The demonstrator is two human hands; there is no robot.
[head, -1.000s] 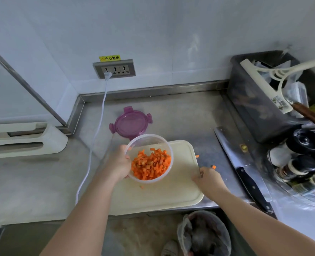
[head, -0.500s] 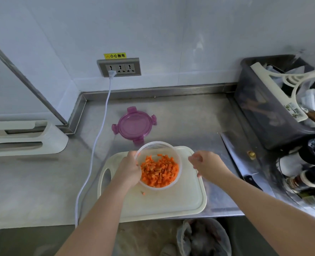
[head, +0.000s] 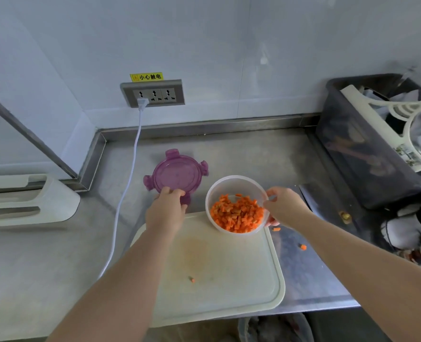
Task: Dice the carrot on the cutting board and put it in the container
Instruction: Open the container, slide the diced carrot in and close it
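Since half a second ago, the left hand (head: 166,211) has let go of the container (head: 237,204) and reached to the purple lid (head: 176,174), fingers curled over its near edge. Now the right hand (head: 286,207) grips the container's right rim, thumb inside. Round and clear, it holds diced carrot (head: 236,213) over the cutting board's (head: 219,272) far right corner. Stray carrot bits (head: 303,247) lie on the steel desk (head: 253,156). A yellow label (head: 146,77) above the wall socket (head: 152,93) reads "小心触电". At right, a dark bin (head: 360,149) is cut off.

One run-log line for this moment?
left hand on purple lid | right hand holds container | diced carrot inside
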